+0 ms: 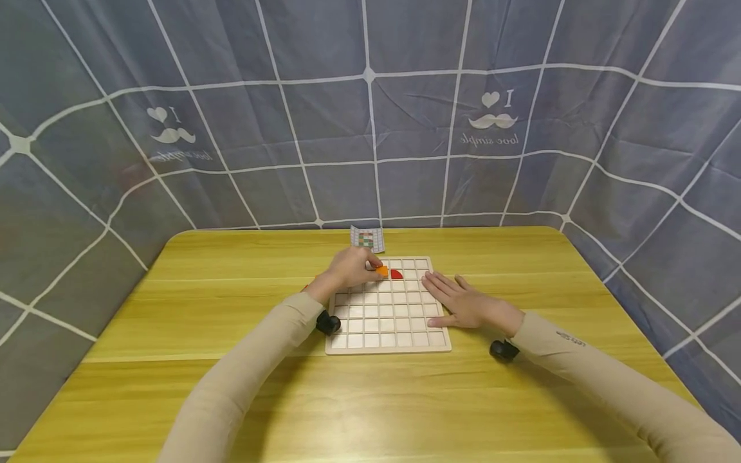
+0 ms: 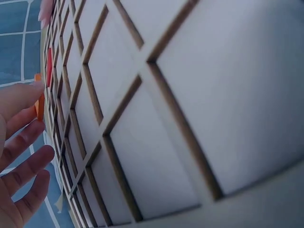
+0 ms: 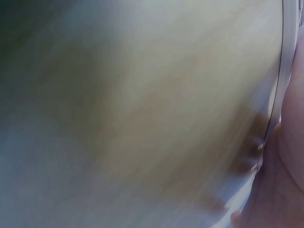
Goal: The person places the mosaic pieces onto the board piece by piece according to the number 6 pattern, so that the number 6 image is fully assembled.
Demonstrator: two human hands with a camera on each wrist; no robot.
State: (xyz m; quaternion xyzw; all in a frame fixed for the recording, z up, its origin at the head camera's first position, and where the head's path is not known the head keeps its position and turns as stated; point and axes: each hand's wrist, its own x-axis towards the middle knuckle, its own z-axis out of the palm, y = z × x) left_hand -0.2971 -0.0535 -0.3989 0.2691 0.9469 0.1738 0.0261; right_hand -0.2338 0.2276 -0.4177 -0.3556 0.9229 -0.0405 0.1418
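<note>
A pale wooden grid board [image 1: 388,352] lies on the table. My left hand [image 1: 352,267] reaches over its far left part and pinches an orange piece [image 1: 382,271] between thumb and fingers. In the left wrist view the orange piece [image 2: 40,102] stands on edge at the fingertips, close over the grid. Just right of it, a red rounded piece [image 1: 396,274] sits in a cell of the far rows. My right hand [image 1: 463,303] rests with straight, spread fingers on the board's right edge. Only part of the right hand [image 3: 280,175] shows in the right wrist view, which is blurred.
Behind the board lies a small printed card [image 1: 367,239] with a coloured grid pattern. Bits of red [image 1: 307,287] peek out beside the left wrist. A grey checked curtain [image 1: 417,122] hangs round the table's far edge and sides. Each wrist wears a black camera.
</note>
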